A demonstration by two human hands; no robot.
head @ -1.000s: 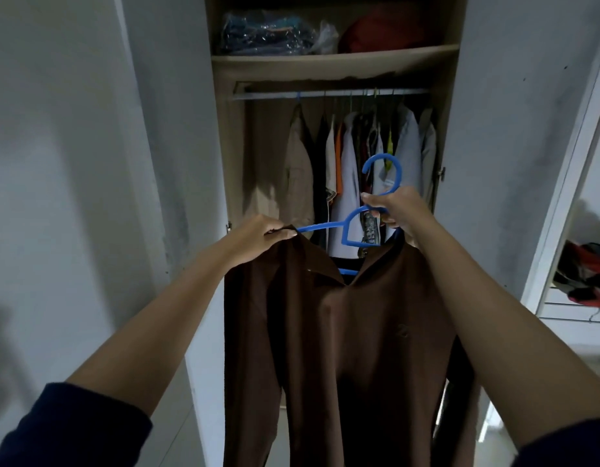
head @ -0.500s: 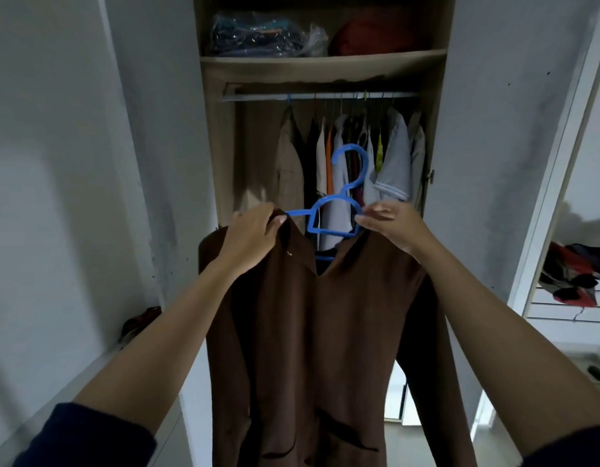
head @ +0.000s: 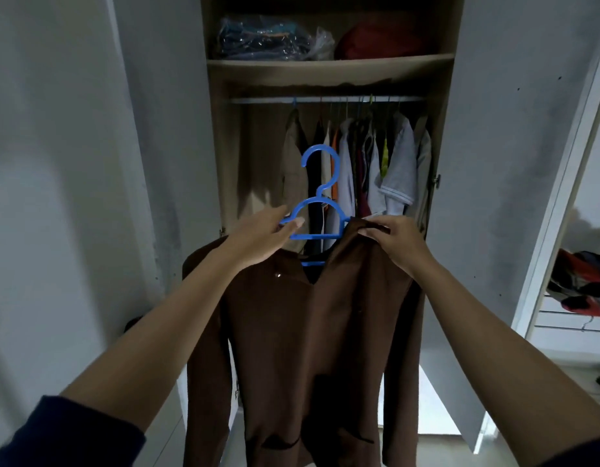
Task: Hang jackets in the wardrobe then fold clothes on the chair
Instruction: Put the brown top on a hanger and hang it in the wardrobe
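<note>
A brown jacket (head: 312, 332) hangs on a blue plastic hanger (head: 317, 197) in front of the open wardrobe. My left hand (head: 258, 237) grips the hanger's left shoulder. My right hand (head: 393, 241) pinches the jacket's collar at the hanger's right shoulder. The hanger's hook points up, well below the wardrobe rail (head: 325, 100). Several shirts (head: 359, 170) hang from that rail behind the hanger.
The wardrobe doors (head: 164, 129) stand open on both sides. A shelf (head: 329, 64) above the rail holds bagged clothes (head: 268, 38) and a red bundle (head: 376, 38). At the right, a heap of red and dark clothes (head: 578, 288) lies on a white rack.
The jacket and hanger have shifted left and straightened to face me. My right hand left the hanger's neck and took the right collar; my left hand moved onto the hanger's left shoulder.
</note>
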